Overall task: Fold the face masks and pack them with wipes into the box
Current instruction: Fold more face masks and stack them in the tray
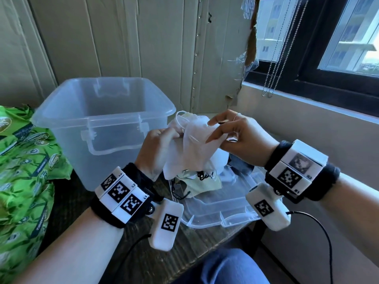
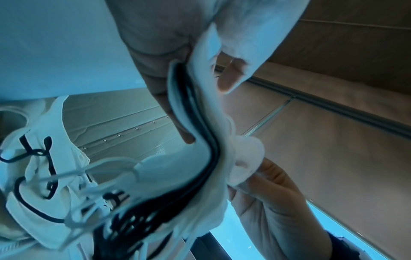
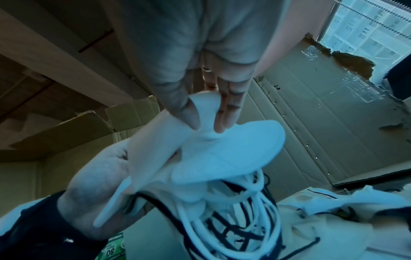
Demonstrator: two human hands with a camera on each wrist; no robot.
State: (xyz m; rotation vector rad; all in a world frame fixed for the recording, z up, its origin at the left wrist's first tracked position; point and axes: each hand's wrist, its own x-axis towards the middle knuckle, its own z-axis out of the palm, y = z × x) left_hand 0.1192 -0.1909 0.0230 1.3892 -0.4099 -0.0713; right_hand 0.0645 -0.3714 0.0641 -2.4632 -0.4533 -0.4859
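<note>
One clear plastic box [image 1: 106,128] stands on the surface. One clear lid [image 1: 215,210] lies right of the box. Green wipe packs [image 1: 24,171] are piled left of it, too overlapped to count. Two hands are in view; the masks bunched above the lid cannot be counted.

A wall of flattened cardboard sheets [image 1: 127,37] stands behind the table, pale beige, creased in vertical folds and studded with rows of staples. Its right edge is torn and ragged, with strips of clear tape [image 3: 355,82] clinging near the tear. To the right a dark-framed window [image 1: 320,48] lets in cool daylight, and pale apartment buildings [image 1: 272,27] show through the glass. Beaded blind chains [image 1: 274,58] hang down in front of the pane, ending just above the light-coloured sill [image 1: 307,99]. Below the sill runs a plain beige wall [image 1: 307,128]. The dark woven tabletop [image 1: 164,257] shows at the bottom.
</note>
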